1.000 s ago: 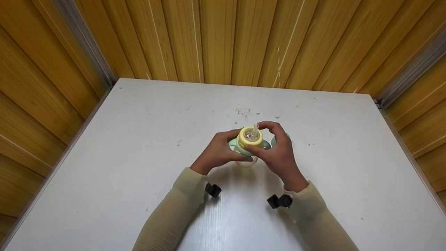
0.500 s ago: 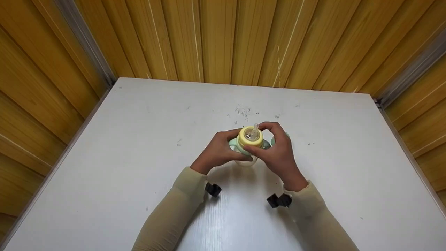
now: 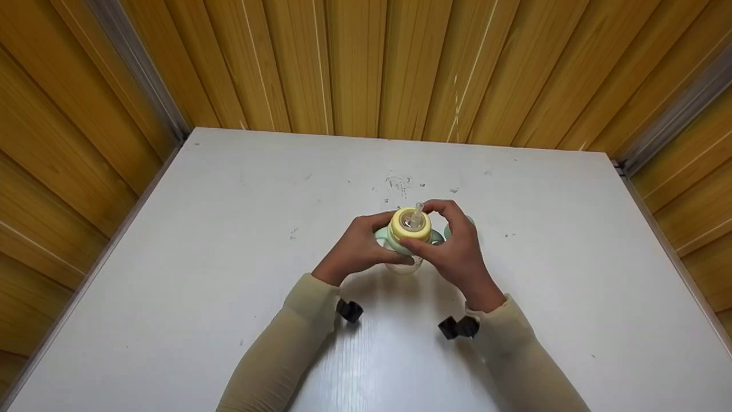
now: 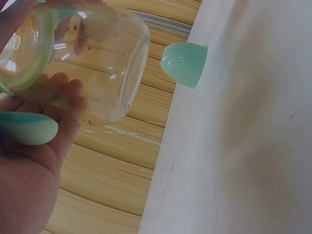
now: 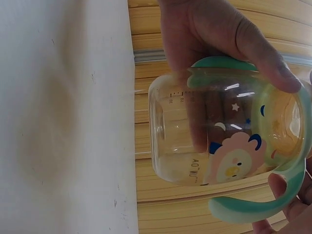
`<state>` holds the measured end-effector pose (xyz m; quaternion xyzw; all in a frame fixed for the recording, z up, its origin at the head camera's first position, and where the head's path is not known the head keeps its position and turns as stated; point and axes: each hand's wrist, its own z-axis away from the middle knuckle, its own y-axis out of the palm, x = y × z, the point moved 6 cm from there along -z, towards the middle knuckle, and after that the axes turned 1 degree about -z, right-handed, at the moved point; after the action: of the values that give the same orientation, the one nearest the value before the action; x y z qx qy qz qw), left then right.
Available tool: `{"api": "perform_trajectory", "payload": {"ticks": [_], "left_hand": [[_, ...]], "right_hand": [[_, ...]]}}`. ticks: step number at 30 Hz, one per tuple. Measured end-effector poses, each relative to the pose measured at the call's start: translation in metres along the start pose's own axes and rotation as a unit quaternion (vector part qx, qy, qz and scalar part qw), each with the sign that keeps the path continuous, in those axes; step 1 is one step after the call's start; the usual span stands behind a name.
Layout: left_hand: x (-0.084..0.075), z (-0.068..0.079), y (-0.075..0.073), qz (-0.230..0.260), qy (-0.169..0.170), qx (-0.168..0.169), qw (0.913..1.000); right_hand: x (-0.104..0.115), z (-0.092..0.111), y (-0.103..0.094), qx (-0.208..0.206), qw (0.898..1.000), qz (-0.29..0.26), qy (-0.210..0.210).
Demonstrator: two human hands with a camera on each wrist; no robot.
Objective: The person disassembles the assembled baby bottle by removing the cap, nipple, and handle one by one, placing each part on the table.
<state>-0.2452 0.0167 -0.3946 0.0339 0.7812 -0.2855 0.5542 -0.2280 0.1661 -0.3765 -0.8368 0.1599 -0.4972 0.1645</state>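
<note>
A clear feeding bottle [image 5: 187, 131] is held above the bench [image 3: 200, 274], about midway between its left and right edges and well in from the far edge. Its long axis stands close to upright, the teat [image 3: 418, 215] pointing up and the base down toward the bench top. A yellow collar [image 3: 413, 234] surrounds the teat, and a pale green ring below bears curved handles [image 5: 248, 209] on opposite sides.

The left hand [image 3: 359, 245] has its grip wrapped round the bottle's body below the collar. The right hand [image 3: 459, 247] has its grip closed on the collar, thumb on the near side and forefinger curled round the far side.

The right wrist view shows what the head view does not: a pink animal face [image 5: 236, 163] printed on the wall, with a star, a moon and measuring marks. The head view alone shows the teat's tip.

The left wrist view has a domed green cap [image 4: 184, 63] standing on its rim on the bench; the head view catches only a green curve behind the right hand, probably that same cap.

Beige sleeves [image 3: 280, 349] cover both forearms, and a wood-grained wall [image 3: 354, 63] rises behind the far edge.
</note>
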Motion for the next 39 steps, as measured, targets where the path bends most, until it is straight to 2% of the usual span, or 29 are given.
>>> {"api": "perform_trajectory", "payload": {"ticks": [14,27,36,39], "left_hand": [[0.002,0.0,0.001,0.008,0.009,0.007,0.9999],[0.002,-0.001,0.0,0.007,0.009,-0.008,0.9999],[0.005,-0.002,0.0,-0.001,-0.002,-0.014,0.9999],[0.006,-0.002,0.001,0.004,-0.003,-0.018,0.9998]], "right_hand": [[0.002,0.0,-0.001,0.013,1.0,-0.013,-0.018],[0.002,0.0,0.0,0.011,1.0,-0.011,-0.018],[0.033,0.002,-0.005,-0.008,1.0,0.005,-0.012],[0.038,0.003,-0.006,-0.015,1.0,0.01,-0.014]]}}
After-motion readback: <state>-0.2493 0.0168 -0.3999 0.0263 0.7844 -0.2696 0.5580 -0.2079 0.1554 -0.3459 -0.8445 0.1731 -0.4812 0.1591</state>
